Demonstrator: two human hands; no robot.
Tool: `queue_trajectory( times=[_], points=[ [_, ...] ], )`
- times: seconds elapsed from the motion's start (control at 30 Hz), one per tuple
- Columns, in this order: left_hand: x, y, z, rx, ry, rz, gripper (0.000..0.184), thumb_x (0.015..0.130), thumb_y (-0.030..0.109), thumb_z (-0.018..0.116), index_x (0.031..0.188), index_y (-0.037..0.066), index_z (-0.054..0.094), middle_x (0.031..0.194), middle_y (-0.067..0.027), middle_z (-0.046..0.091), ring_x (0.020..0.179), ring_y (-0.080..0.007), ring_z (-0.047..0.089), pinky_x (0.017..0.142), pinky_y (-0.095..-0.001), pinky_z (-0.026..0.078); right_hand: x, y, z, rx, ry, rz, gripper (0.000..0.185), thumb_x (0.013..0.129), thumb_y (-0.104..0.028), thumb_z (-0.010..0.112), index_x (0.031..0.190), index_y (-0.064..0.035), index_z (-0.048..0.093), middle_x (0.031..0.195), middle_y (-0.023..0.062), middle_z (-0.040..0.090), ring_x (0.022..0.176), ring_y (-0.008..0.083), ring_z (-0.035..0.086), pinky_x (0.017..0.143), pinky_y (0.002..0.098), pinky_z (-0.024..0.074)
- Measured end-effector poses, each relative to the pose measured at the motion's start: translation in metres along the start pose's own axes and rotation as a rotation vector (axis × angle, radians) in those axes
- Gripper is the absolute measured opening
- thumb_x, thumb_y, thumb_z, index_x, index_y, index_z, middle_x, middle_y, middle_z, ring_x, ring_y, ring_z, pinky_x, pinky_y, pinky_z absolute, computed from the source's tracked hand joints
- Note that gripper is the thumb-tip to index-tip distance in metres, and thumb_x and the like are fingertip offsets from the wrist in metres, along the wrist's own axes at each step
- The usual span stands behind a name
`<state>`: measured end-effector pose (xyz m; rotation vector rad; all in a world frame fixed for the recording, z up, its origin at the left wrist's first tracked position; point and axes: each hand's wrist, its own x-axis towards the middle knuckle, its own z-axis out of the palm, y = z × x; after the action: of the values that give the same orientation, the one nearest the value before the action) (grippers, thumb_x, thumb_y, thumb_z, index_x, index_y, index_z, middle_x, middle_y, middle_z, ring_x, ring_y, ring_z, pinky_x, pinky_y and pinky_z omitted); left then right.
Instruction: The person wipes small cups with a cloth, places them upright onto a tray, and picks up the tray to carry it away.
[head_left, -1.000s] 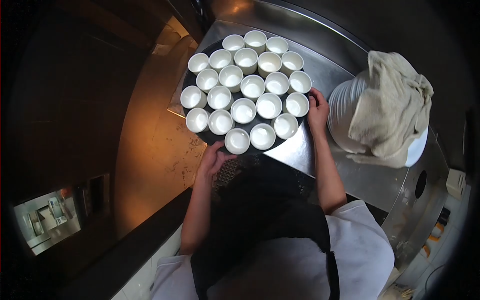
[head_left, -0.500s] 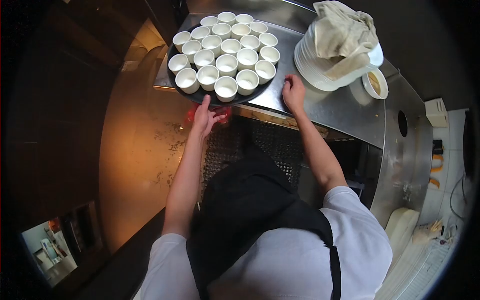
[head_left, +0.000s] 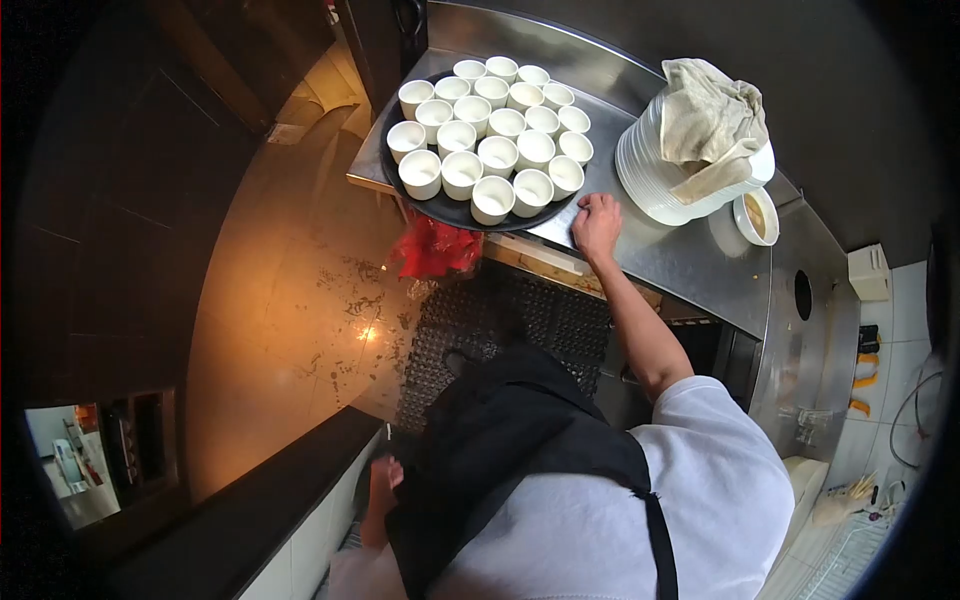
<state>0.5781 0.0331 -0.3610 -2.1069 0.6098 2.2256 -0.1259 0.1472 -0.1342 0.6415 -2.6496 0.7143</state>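
A round black tray [head_left: 470, 212] crowded with white cups [head_left: 497, 155] sits on the steel counter. My right hand [head_left: 598, 226] rests at the counter's front edge, just right of the tray, with its fingers curled in and nothing visible in them. Low beside my black apron [head_left: 500, 420] is my left hand [head_left: 385, 482], partly hidden by the apron. Its visible fingers are loosely apart and hold nothing that I can see. To the right of the tray stands a stack of white plates [head_left: 640, 165], with a crumpled beige cloth [head_left: 712, 110] draped over it.
A white bowl [head_left: 757, 217] with something yellowish inside stands beyond the plates. Red plastic [head_left: 437, 248] hangs below the tray's front edge. A black perforated mat [head_left: 545, 300] covers the floor under the counter [head_left: 690, 265]. Wet marks show on the floor to the left.
My left hand has left the tray's front rim and dropped back beside my apron. My right hand stays at the counter edge. The view has shifted, so the tray appears further right.
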Motion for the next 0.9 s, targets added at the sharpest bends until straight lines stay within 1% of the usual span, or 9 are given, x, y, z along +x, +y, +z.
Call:
queue_trajectory(
  times=[0.03,0.1,0.3,0.53,0.6,0.7,0.8,0.83,0.9],
  points=[
    [-0.044,-0.021,-0.013,0.167,0.062,0.089,0.020,0.093,0.033,0.057,0.092,0.013,0.061,0.086,-0.0029,0.061,0.076,-0.0233,0.061,0.066,-0.0405,0.052,0.002,-0.004,0.000,-0.001,0.000,-0.016,0.013,0.076,-0.008,0.058,0.087,-0.0089,0.064,0.099,0.0113,0.058,0.100,0.0320,0.053,0.084,0.0462,0.0413],
    [-0.041,-0.051,-0.041,0.044,0.020,-0.105,0.026,0.092,0.026,0.059,0.114,0.012,0.059,0.106,-0.0052,0.064,0.093,-0.0218,0.063,0.082,-0.0414,0.052,0.008,-0.006,0.007,-0.005,0.016,-0.018,0.013,0.075,-0.007,0.057,0.086,-0.0080,0.064,0.095,0.0119,0.058,0.096,0.0326,0.054,0.083,0.0460,0.0420],
    [-0.035,-0.040,0.025,0.387,-0.081,-0.036,0.021,0.091,0.022,0.059,0.108,0.010,0.065,0.108,-0.0073,0.065,0.091,-0.0197,0.064,0.080,-0.0380,0.052,0.033,0.014,0.023,0.087,0.001,-0.079,0.013,0.076,-0.009,0.057,0.076,-0.0025,0.068,0.079,0.0176,0.062,0.080,0.0373,0.059,0.072,0.0479,0.0471],
    [0.057,0.076,0.220,1.058,-0.595,0.536,0.018,0.090,0.017,0.060,0.101,0.007,0.071,0.111,-0.0097,0.067,0.088,-0.0173,0.065,0.078,-0.0340,0.051,0.034,0.013,0.013,0.204,-0.048,-0.078,0.013,0.075,-0.008,0.057,0.075,-0.0010,0.067,0.081,0.0177,0.061,0.081,0.0370,0.058,0.075,0.0482,0.0471],
    [0.004,0.109,0.309,1.163,-0.590,0.577,0.026,0.095,0.023,0.054,0.101,0.002,0.067,0.089,0.0007,0.066,0.076,-0.0115,0.057,0.074,-0.0323,0.048,0.036,0.015,0.012,0.209,-0.093,-0.076,0.011,0.076,-0.008,0.057,0.073,-0.0010,0.065,0.082,0.0163,0.061,0.082,0.0357,0.057,0.075,0.0478,0.0452],
    [-0.011,0.108,0.389,1.150,-0.738,0.465,0.029,0.093,0.021,0.055,0.109,0.000,0.067,0.111,-0.0099,0.067,0.101,-0.0203,0.062,0.088,-0.0326,0.048,0.039,0.014,0.009,0.211,-0.141,-0.065,0.010,0.075,-0.009,0.057,0.070,-0.0026,0.063,0.082,0.0137,0.061,0.083,0.0333,0.057,0.073,0.0466,0.0431],
    [-0.030,0.098,0.420,0.840,-0.630,0.161,0.032,0.092,0.022,0.055,0.113,-0.001,0.064,0.115,-0.0142,0.066,0.109,-0.0228,0.060,0.092,-0.0337,0.046,0.039,0.016,0.007,0.269,-0.154,-0.059,0.007,0.074,-0.008,0.058,0.070,-0.0045,0.062,0.082,0.0102,0.060,0.083,0.0309,0.056,0.073,0.0451,0.0421],
    [-0.032,0.096,0.427,0.942,-0.780,0.321,0.035,0.091,0.024,0.056,0.115,-0.001,0.063,0.116,-0.0150,0.066,0.107,-0.0235,0.061,0.091,-0.0345,0.047,0.039,0.018,0.007,0.331,-0.155,-0.061,0.006,0.074,-0.008,0.057,0.069,-0.0059,0.061,0.082,0.0081,0.060,0.083,0.0294,0.056,0.073,0.0441,0.0414],
    [-0.043,0.088,0.429,0.979,-0.800,0.376,0.035,0.091,0.024,0.056,0.115,-0.001,0.063,0.115,-0.0146,0.066,0.106,-0.0234,0.061,0.090,-0.0346,0.047,0.039,0.019,0.003,0.435,-0.164,-0.047,0.006,0.072,-0.007,0.057,0.067,-0.0089,0.060,0.079,0.0061,0.059,0.079,0.0281,0.055,0.071,0.0426,0.0394]
  ],
)
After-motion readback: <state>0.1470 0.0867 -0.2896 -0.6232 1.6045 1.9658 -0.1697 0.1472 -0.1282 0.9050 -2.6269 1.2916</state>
